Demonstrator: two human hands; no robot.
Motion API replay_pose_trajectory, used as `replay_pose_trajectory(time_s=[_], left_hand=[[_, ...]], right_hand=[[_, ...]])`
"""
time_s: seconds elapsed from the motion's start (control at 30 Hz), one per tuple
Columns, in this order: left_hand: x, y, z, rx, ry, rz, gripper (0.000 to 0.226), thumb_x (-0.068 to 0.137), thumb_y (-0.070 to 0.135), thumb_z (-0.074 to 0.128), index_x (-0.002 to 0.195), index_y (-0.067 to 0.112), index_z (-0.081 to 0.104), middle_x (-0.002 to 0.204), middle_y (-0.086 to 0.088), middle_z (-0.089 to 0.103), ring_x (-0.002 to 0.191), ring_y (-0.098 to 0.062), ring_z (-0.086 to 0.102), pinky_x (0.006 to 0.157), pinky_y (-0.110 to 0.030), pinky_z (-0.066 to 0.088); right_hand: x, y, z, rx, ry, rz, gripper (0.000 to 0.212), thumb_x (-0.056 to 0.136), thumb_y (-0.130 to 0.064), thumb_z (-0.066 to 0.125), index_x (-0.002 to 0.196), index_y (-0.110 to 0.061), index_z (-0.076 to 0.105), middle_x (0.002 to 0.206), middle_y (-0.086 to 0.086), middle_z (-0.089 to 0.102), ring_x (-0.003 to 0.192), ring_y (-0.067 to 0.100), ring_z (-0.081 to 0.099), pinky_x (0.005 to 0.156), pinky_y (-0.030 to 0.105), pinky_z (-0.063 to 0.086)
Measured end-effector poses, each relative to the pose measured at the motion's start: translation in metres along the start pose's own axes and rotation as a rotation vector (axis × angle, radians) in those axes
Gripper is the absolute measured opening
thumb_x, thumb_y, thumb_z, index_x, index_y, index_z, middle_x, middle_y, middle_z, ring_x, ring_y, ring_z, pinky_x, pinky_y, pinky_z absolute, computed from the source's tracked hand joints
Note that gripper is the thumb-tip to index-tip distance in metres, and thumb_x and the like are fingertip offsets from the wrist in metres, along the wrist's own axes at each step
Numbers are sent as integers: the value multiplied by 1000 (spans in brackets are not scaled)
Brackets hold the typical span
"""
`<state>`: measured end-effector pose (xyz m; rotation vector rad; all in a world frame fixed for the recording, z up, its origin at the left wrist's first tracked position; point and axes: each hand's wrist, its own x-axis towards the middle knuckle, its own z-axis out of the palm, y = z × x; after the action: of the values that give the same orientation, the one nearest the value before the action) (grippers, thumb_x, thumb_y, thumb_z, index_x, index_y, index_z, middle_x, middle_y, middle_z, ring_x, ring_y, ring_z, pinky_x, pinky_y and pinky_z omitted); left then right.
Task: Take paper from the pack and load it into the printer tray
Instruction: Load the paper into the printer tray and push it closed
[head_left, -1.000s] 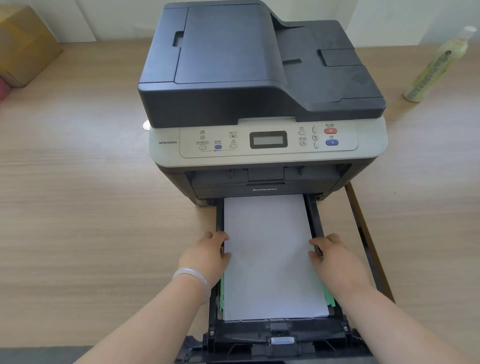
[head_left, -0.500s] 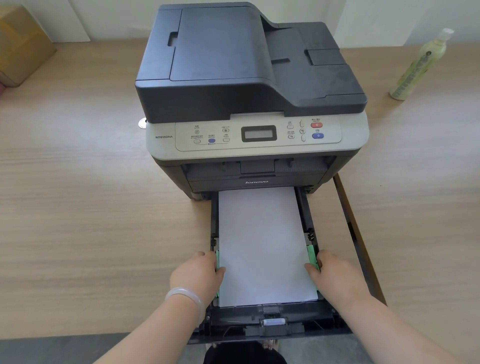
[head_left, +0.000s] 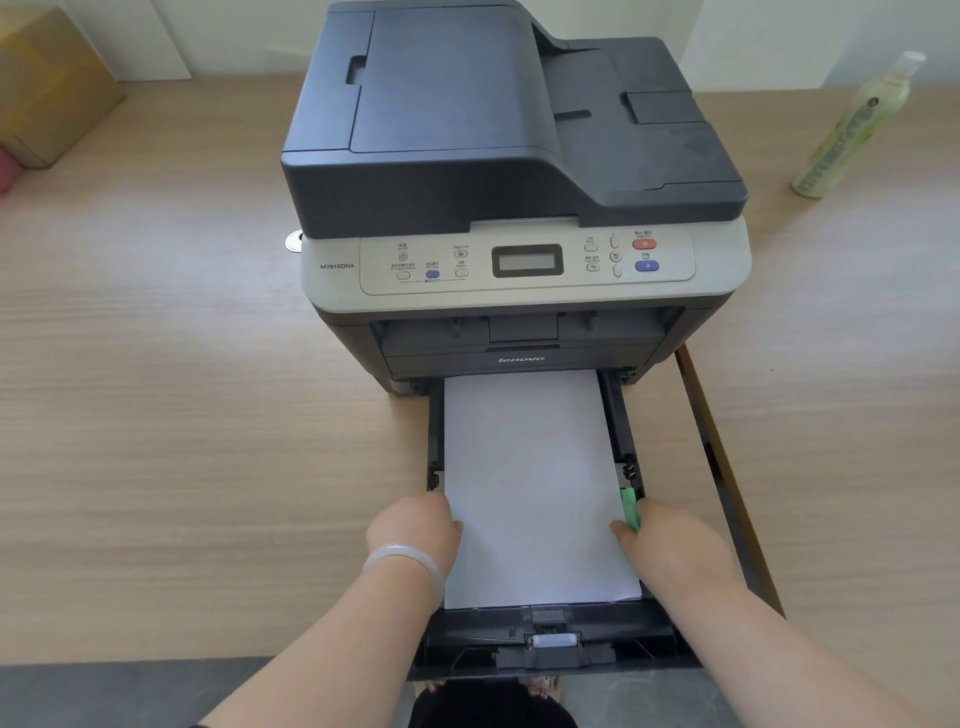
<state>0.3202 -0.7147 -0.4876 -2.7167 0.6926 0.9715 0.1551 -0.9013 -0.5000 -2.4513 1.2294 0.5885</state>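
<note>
A dark grey and silver printer (head_left: 519, 156) stands on the wooden desk (head_left: 182, 415). Its black paper tray (head_left: 550, 629) is pulled out toward me over the desk's front edge. A stack of white paper (head_left: 530, 483) lies flat in the tray. My left hand (head_left: 415, 530) curls over the tray's left side, thumb at the paper's edge. My right hand (head_left: 670, 545) grips the green side guide (head_left: 629, 506) on the right, thumb resting on the paper. The left guide is hidden under my hand. No paper pack is in view.
A cardboard box (head_left: 47, 88) sits at the far left corner. A pale green bottle (head_left: 857, 124) stands at the far right. A dark slot (head_left: 727, 483) runs along the desk right of the tray. The floor (head_left: 104, 696) lies below the desk's front edge.
Both hands slid back toward me along the tray sides, from mid-tray to the green guides near the front. Over the last half second they have barely moved.
</note>
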Motion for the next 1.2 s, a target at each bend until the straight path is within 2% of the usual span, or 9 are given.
replay_pose_trajectory(time_s=[0.1,0.27,0.5,0.63,0.73,0.83,0.97,1.1,1.2], left_hand=[[7,1,0,19,-31,-21,30,96,34,42,114,16,58,108,-2,65,91,-22,62,67,-29,45],[14,3,1,12,-36,-60,21,94,25,46,104,16,62,86,1,55,76,-20,54,63,-28,44],[15,3,7,11,14,-82,15,94,24,47,98,19,61,79,3,53,72,-19,53,57,-27,41],[14,4,11,5,33,-96,11,93,22,47,84,21,52,65,4,43,71,-19,53,45,-23,31],[13,4,11,-9,34,-104,13,93,22,46,80,20,50,62,4,41,70,-20,52,42,-23,27],[10,3,11,-24,40,-103,14,93,23,45,80,19,50,62,4,41,67,-19,51,43,-22,27],[5,0,7,-58,28,-69,19,93,32,42,87,20,54,64,5,42,69,-20,52,46,-21,31],[-5,-5,-1,-45,-15,-12,38,94,49,37,94,17,57,80,1,55,74,-21,55,61,-27,46],[-18,-14,-3,-122,23,24,38,93,51,41,85,18,57,78,0,61,70,-20,58,63,-30,50]], right_hand=[[-1,0,2,16,36,-1,32,96,-43,40,104,-16,57,80,-1,55,71,18,53,59,26,44],[1,0,3,27,43,-6,30,96,-43,42,101,-17,57,73,-5,50,69,16,54,56,26,43],[0,-3,4,17,52,-4,30,96,-41,41,104,-16,56,79,-3,52,70,16,53,55,26,41],[0,-3,4,8,49,1,30,97,-41,41,105,-16,56,81,-2,56,70,15,52,53,26,39],[1,-4,4,-8,32,-4,31,98,-40,40,106,-15,56,94,2,65,71,15,50,55,26,38],[2,-4,4,-11,25,-4,31,98,-40,40,106,-15,56,97,2,66,71,16,50,53,26,37],[1,-2,0,-11,-5,-8,36,96,-44,41,110,-15,56,97,2,66,72,16,52,60,26,45],[-3,3,-9,18,-39,-45,42,92,-50,45,109,-13,57,83,-1,58,73,15,56,64,29,52],[-12,9,-17,50,-14,-105,44,91,-49,49,118,-15,53,99,2,65,76,14,57,63,28,50]])
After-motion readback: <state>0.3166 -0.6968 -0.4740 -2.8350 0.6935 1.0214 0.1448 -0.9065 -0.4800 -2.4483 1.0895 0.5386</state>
